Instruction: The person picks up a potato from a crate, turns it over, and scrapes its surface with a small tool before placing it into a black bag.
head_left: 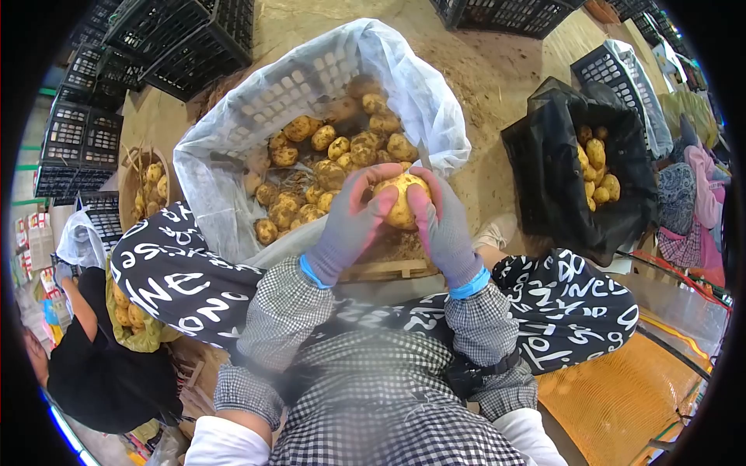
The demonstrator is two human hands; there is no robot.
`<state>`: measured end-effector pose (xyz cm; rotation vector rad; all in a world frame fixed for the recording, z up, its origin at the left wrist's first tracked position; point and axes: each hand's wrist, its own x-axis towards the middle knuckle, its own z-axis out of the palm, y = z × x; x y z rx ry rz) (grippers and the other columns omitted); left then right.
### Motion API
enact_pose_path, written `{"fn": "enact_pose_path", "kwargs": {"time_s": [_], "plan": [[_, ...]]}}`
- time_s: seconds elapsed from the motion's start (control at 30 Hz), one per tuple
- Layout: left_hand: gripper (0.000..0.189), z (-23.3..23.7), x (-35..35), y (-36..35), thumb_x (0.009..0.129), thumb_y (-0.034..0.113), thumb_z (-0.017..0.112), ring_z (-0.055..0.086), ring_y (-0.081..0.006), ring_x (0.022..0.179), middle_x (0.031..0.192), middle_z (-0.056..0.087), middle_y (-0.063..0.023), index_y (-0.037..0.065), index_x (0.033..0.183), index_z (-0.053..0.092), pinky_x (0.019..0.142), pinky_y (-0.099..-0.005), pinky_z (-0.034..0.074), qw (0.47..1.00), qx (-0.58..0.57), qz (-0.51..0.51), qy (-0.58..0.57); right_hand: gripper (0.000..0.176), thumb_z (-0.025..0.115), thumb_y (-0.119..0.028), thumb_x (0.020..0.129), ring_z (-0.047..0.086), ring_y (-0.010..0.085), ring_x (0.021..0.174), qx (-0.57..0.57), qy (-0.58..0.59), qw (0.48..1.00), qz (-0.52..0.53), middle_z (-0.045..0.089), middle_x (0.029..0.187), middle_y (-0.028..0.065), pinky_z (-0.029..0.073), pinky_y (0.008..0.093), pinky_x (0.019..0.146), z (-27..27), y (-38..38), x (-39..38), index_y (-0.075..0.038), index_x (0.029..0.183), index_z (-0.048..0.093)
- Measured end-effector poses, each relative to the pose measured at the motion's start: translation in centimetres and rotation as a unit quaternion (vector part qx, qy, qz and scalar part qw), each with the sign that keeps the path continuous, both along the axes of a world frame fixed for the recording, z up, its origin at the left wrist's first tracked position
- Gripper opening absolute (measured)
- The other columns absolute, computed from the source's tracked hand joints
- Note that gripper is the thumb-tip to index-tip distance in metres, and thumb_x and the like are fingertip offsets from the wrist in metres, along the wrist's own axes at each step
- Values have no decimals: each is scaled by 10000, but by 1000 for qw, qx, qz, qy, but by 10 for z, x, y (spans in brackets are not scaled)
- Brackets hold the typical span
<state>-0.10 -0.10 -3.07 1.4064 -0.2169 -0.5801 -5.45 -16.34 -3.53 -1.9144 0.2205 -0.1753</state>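
Note:
My left hand, in a grey and pink glove, is closed around the left side of a yellow potato. From the other side my right hand, gloved the same way, grips it with the thumb pressed on its face. A thin, dark blade-like piece sticks up by my right fingertips; its lower end is hidden by the glove. Both hands are over the near edge of a crate lined with a white plastic sheet. Soil-covered potatoes lie inside it.
On the right stands a crate lined in black plastic, with several potatoes in it. A basket of potatoes is at the left. Stacked black crates rise behind. A person in black works at the lower left.

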Motion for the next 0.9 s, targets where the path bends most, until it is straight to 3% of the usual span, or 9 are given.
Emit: {"fn": "enact_pose_path", "kwargs": {"time_s": [0.13,0.17,0.23,0.33,0.37,0.5,0.7,0.83,0.9], "plan": [[594,7,-1,-3,963,353,606,529,-137,1125,1310,511,-93,-23,1386,426,986,-273,423,999,1,-49,13,383,523,-276,1004,602,182,915,61,30,997,-24,650,979,118,469,303,872,-12,-10,5,24,1242,546],[600,7,0,-3,967,360,597,522,-146,1149,1334,499,-96,-18,1397,418,1000,-279,417,998,15,-69,-1,373,507,-247,1009,603,173,892,21,5,999,-39,650,948,108,474,296,846,-13,-12,4,18,1269,537],[588,11,0,-1,981,358,567,498,-159,1198,1365,479,-100,5,1421,400,1027,-292,404,999,-19,-47,-9,365,474,-188,1019,605,155,845,-57,-45,995,-64,650,886,87,486,281,794,0,-12,5,8,1323,519],[576,8,4,-1,988,385,550,528,-183,1172,1319,509,-107,42,1426,402,975,-307,459,998,-53,22,29,414,451,-124,1016,591,106,779,21,-83,991,-106,633,853,70,481,234,697,17,-14,7,-16,1415,458],[572,7,6,-2,987,399,549,548,-191,1146,1288,529,-109,56,1423,408,943,-311,490,996,-62,51,49,428,447,-110,1014,573,88,757,50,-66,993,-78,629,854,62,470,221,673,21,-12,5,-21,1432,437],[595,11,5,-3,996,384,546,502,-171,1172,1302,505,-116,39,1446,364,997,-304,433,997,-51,61,-13,458,455,-70,1006,488,37,677,183,-23,983,-6,602,862,12,419,182,595,21,5,-4,-27,1459,409],[641,16,5,-7,984,372,574,448,-146,1207,1343,464,-122,-5,1446,339,1041,-278,359,995,-75,69,-14,425,501,-18,979,412,12,642,54,-58,997,15,548,871,-50,361,158,571,8,23,-8,-14,1404,493],[664,8,4,-6,970,377,598,456,-142,1189,1334,470,-106,-3,1447,337,1027,-269,367,993,-77,85,-33,406,509,5,972,410,-1,646,204,-47,976,-65,597,981,-32,358,157,564,10,19,-4,-5,1377,522],[673,8,5,-10,964,381,609,459,-139,1183,1327,476,-99,0,1448,338,1019,-262,372,991,-97,86,-14,405,504,4,974,404,-6,638,119,-67,991,-3,613,1033,-29,357,157,553,2,25,-9,-2,1379,517]]}}
